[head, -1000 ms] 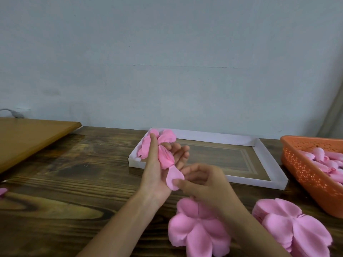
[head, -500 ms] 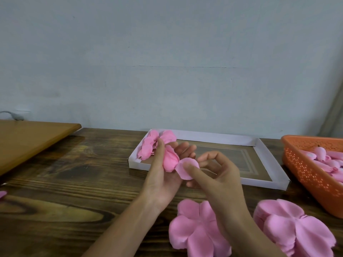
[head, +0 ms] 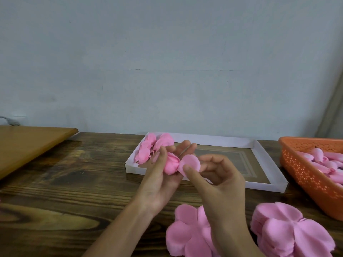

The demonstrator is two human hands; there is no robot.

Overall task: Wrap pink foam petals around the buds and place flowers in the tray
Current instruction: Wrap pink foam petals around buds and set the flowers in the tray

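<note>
Now holding a pink bud (head: 170,165) in the left hand (head: 159,182), thumb pressed on it, fingers under it, just over the near edge of the tray (head: 259,186). Pinching one petal (head: 191,162) in the right hand (head: 220,186), touching the bud's right side. Flowers (head: 148,151) lying in the tray's far left corner. More buds (head: 323,158) in the orange basket (head: 306,175) at right. Two petal piles (head: 293,230) on the table (head: 74,182), close by.

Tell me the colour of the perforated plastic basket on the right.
Orange; the perforated plastic basket shows best in the head view.
</note>
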